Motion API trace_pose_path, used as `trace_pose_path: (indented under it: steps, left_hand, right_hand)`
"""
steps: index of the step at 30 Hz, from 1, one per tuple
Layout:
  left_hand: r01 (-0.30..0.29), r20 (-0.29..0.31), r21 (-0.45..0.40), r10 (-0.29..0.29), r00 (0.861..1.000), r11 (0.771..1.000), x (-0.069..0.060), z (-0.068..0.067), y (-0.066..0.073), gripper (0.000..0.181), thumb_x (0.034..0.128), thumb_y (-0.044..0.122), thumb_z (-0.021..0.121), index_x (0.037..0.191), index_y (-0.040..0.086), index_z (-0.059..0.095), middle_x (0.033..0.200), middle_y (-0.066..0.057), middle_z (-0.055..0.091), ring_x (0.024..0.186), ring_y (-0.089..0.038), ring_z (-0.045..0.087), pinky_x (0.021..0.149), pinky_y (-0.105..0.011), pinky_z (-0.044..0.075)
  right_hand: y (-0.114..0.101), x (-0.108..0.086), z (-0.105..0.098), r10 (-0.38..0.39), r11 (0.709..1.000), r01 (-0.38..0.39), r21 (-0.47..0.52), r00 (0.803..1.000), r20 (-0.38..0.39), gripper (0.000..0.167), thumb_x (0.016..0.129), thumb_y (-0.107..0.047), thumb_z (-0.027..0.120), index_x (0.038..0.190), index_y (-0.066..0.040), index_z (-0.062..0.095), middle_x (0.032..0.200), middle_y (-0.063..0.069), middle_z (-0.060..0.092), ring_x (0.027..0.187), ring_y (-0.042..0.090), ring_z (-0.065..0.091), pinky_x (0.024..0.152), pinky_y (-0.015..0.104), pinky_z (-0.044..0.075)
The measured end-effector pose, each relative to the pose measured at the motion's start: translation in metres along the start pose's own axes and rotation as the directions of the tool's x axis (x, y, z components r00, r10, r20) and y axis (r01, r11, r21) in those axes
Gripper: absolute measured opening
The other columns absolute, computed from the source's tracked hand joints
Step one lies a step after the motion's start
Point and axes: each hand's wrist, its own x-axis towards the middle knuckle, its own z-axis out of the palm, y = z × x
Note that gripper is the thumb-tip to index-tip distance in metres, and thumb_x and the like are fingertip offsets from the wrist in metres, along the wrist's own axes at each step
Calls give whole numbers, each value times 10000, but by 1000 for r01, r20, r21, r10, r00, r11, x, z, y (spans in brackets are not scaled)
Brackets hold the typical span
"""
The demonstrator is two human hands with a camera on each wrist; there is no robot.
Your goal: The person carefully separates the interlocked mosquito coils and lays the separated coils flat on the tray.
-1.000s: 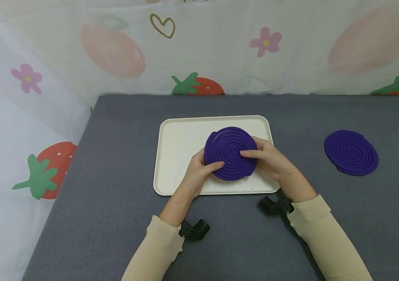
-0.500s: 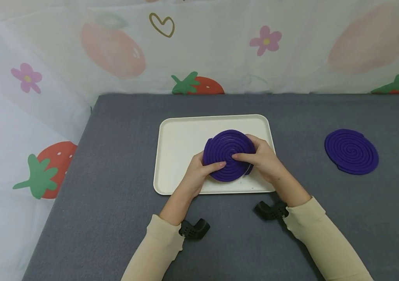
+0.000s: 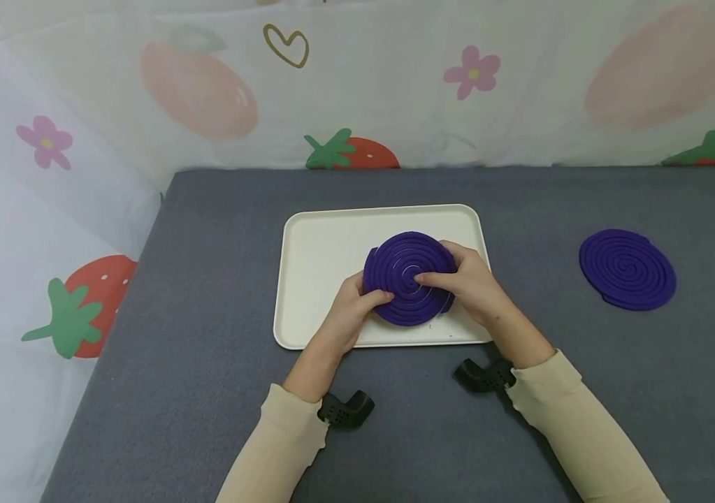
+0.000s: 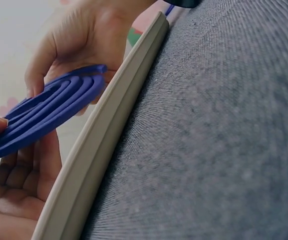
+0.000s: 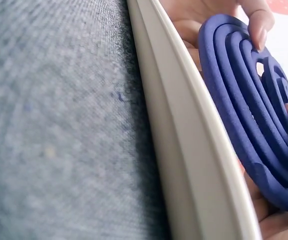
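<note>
Head view puts the coil right between the two hands, over the right half of the tray. It is round, so no long axis stands out; its turns wind about a centre. The left hand meets it at the lower left edge, the right hand at the right edge, so neither is nearer: both touch it. The right thumb reaches further in, its tip close to the centre, while the left thumb stops farther out.

Each hand is closed in a narrow pinch, with the coil between thumb and fingers. Left wrist view shows the left fingers bent beneath the coil and the thumb on top. Right wrist view shows the coil tilted beyond the tray's rim, with a small gap between turns near its centre. Whether the hands rest on the tray I cannot tell.

A second coil lies flat on the table, well apart from the tray, on the right hand's side, with neither hand touching it.
</note>
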Motion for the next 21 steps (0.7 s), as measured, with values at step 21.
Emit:
trace_pose_path:
  steps: [21]
  left_hand:
    - [-1, 33, 111, -2, 999, 994, 1, -1, 0, 564, 834, -25, 610, 1359, -67, 408, 1275, -234, 522, 1088, -189, 554, 943, -286, 446]
  right_hand:
    - [3, 1, -6, 19, 999, -21, 26, 995, 101, 527, 843, 32, 622, 1330, 74, 427, 1163, 104, 585, 1012, 143, 580, 858, 259, 496]
